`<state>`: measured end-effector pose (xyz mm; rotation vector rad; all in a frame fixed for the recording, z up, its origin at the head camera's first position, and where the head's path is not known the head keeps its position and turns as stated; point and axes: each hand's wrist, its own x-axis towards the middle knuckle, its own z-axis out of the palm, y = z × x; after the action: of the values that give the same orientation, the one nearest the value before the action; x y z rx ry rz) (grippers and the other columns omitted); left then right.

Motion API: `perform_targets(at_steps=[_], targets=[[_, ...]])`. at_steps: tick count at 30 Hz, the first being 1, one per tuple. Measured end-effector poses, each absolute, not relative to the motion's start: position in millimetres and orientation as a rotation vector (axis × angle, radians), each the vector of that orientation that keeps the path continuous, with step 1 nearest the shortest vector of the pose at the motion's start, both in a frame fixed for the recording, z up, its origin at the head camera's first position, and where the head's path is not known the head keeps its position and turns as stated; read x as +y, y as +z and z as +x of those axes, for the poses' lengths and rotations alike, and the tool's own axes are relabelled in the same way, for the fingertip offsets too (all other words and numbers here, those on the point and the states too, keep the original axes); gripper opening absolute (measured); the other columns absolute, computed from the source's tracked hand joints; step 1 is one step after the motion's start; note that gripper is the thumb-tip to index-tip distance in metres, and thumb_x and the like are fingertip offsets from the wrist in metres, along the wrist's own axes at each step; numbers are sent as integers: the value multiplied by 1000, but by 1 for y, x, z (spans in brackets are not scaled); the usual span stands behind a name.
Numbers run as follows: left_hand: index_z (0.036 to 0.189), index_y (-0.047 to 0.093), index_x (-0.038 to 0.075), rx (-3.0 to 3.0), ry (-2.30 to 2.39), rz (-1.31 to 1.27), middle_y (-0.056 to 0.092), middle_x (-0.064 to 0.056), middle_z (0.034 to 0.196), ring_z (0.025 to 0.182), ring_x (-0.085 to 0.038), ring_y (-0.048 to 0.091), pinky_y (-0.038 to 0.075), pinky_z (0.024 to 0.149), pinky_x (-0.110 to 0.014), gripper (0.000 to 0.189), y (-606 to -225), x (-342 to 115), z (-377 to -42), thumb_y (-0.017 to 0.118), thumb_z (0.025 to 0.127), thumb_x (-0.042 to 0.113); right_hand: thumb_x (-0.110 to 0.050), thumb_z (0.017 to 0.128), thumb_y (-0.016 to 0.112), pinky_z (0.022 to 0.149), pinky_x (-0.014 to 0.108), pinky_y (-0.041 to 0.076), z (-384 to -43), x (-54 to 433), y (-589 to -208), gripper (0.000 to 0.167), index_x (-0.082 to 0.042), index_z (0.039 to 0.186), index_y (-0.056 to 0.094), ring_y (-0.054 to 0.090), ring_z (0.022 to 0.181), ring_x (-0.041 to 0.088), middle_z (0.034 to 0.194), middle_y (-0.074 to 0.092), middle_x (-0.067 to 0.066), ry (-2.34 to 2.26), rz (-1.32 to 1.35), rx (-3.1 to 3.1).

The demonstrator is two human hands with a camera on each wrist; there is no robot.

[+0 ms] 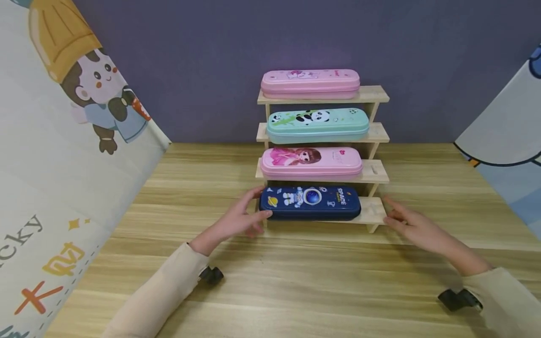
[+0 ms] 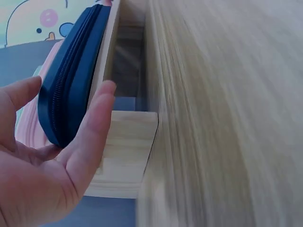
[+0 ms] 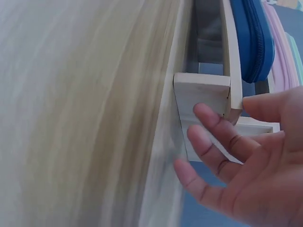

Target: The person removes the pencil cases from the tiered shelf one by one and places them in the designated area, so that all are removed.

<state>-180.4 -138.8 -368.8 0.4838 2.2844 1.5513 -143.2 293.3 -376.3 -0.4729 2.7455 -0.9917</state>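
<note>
A dark blue pencil case (image 1: 310, 203) with an astronaut and the word SPACE lies on the lowest step of a small wooden tiered stand (image 1: 374, 210). My left hand (image 1: 241, 216) is at the left end of that case and step, fingers spread around the end; the left wrist view shows the case's zip side (image 2: 71, 71) between thumb and fingers. At the step's right end, my right hand (image 1: 416, 229) has its thumb by the board's edge. Its other fingers are loosely bent beneath, near the stand's leg (image 3: 201, 94), gripping nothing visible.
Higher steps hold a pink case (image 1: 313, 162) with a girl, a mint case (image 1: 317, 126) with pandas, and a pink case (image 1: 310, 84) on top. The stand is on a wood-grain table (image 1: 296, 281) before a dark wall (image 1: 211, 70). Printed cloth (image 1: 50, 164) hangs at the left.
</note>
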Motion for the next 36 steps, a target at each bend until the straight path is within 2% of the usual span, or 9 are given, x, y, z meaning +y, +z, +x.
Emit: perform_targets(at_steps=[1, 3, 7, 9, 12, 16, 21, 30, 36], targets=[[158, 22, 15, 2245, 1575, 464, 29, -18, 157, 69, -28, 70, 62, 55, -43, 76, -369, -138, -181, 67, 96, 21, -19, 108, 45, 85, 57, 55, -144, 293, -376, 62, 10, 153, 15, 53, 116, 54, 130, 46, 45, -1028, -453, 2715], [158, 19, 16, 2175, 1614, 431, 26, -18, 158, 73, -31, 71, 63, 58, -45, 76, -370, -136, -183, 65, 98, 19, -18, 108, 44, 85, 53, 57, -145, 292, -377, 62, 10, 153, 14, 55, 115, 51, 131, 46, 44, -1096, -408, 2657], [159, 18, 20, 2075, 1677, 390, 21, -16, 161, 82, -39, 71, 63, 62, -48, 76, -370, -135, -184, 64, 98, 17, -14, 107, 46, 75, 34, 59, -146, 293, -378, 61, 12, 152, 14, 64, 98, 25, 117, 61, 30, -1189, -385, 2586], [159, 17, 20, 2031, 1712, 387, 20, -17, 161, 86, -41, 70, 63, 63, -47, 77, -369, -135, -184, 63, 98, 14, -11, 106, 46, 73, 30, 58, -147, 295, -379, 61, 13, 152, 12, 64, 91, 15, 113, 63, 25, -1230, -395, 2557], [160, 18, 19, 1960, 1770, 383, 20, -20, 159, 89, -42, 70, 64, 65, -45, 77, -368, -136, -184, 62, 98, 7, -9, 106, 45, 72, 29, 58, -148, 297, -380, 61, 13, 152, 11, 63, 89, 9, 115, 62, 26, -1283, -410, 2521], [159, 21, 16, 1870, 1851, 351, 20, -22, 156, 87, -39, 71, 63, 73, -47, 76, -368, -136, -183, 60, 96, -2, -8, 106, 45, 71, 29, 58, -150, 297, -381, 61, 13, 152, 11, 62, 89, 9, 115, 62, 28, -1332, -410, 2483], [157, 26, 14, 1832, 1905, 321, 21, -24, 154, 81, -35, 71, 60, 79, -53, 73, -369, -136, -183, 61, 95, -3, -7, 106, 44, 70, 29, 58, -150, 298, -383, 61, 13, 152, 9, 63, 88, 9, 111, 64, 25, -1366, -415, 2451], [153, 31, 5, 1827, 1995, 341, 24, -23, 152, 71, -36, 70, 59, 76, -57, 73, -375, -138, -183, 62, 90, -11, -7, 106, 44, 71, 30, 58, -151, 299, -384, 62, 14, 152, 7, 63, 90, 8, 114, 62, 27, -1394, -424, 2422], [152, 32, 2, 1870, 2021, 463, 26, -25, 151, 71, -35, 71, 60, 73, -56, 75, -373, -143, -176, 63, 85, -16, -4, 105, 44, 70, 31, 59, -151, 299, -383, 62, 16, 150, 7, 63, 89, 8, 113, 62, 28, -1414, -450, 2412]])
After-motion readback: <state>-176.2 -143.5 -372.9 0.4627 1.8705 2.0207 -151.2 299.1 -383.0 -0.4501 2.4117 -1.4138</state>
